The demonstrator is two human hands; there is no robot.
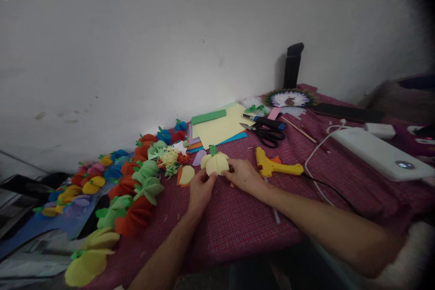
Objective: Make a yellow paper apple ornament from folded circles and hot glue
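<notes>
Between my two hands is a pale yellow paper pumpkin point(217, 163) with a small green stem and leaf on top. My left hand point(201, 186) pinches its lower left side, thumb in front. On its right edge, the fingers of my right hand point(244, 175) are closed. A yellow glue gun point(272, 165) lies on the cloth just right of my right hand, and a glue stick point(276, 214) lies below that forearm. Left of the pumpkin are cut paper rounds point(186, 175) in pale yellow and orange, and a lilac paper piece point(200, 157).
Several finished paper pumpkins point(131, 186) crowd the table's left side. Behind my hands lie coloured paper sheets point(224, 127), black scissors point(267, 135) and a cutter knife point(267, 121). A white power bank point(380, 152) with a cable lies at right. Purple checked cloth point(234, 231) covers the table.
</notes>
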